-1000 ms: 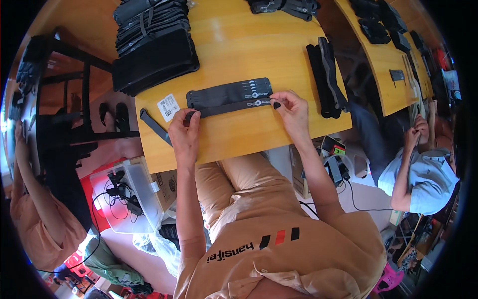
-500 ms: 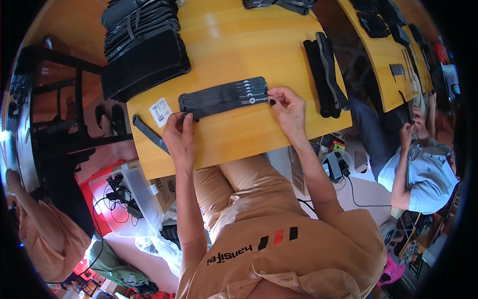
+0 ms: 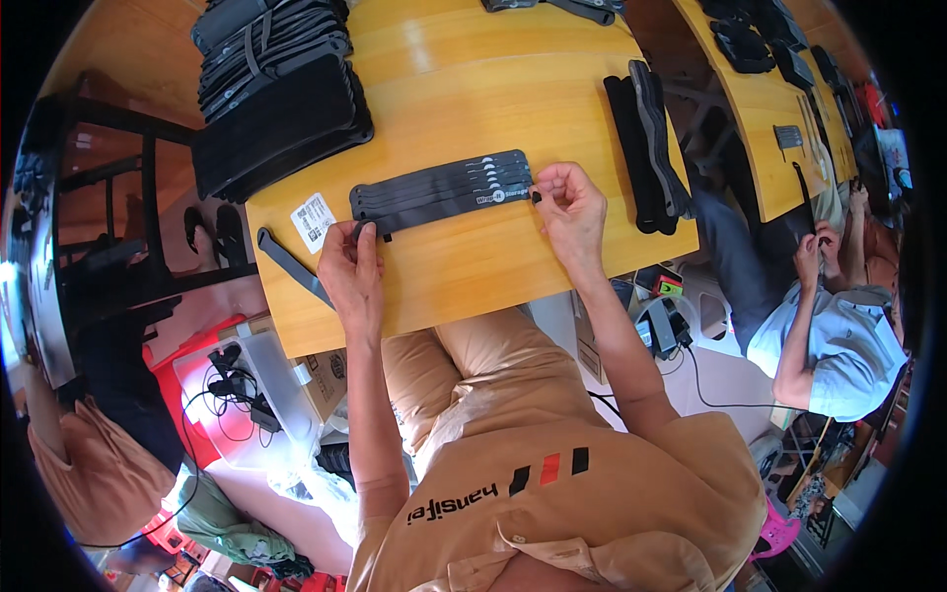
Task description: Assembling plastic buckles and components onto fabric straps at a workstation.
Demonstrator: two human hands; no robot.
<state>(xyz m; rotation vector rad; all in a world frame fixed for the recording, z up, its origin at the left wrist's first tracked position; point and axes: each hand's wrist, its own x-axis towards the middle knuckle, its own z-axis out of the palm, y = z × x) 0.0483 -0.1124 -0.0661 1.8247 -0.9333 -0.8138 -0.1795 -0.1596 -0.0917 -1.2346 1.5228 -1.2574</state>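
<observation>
Yellow wood table (image 3: 444, 286). Tall pile of black straps (image 3: 281, 128) at the table's far left. Long black bundle (image 3: 646, 148) along the table's right edge. Layered dark straps (image 3: 424, 192) toward the table's near edge, about midway across. Left hand (image 3: 353, 271), thumb and finger together, pinches their left end; right hand (image 3: 574, 212) pinches their right end. 1 loose strap (image 3: 294, 264), then 1 white label (image 3: 313, 223), both near the table's left edge.

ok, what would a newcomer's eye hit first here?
The overlapping flat dark grey fabric straps, on the yellow wooden table between the left hand and right hand. Then the black fabric pile at the table's far left and, lower left, a translucent plastic bin holding black cables.
</observation>
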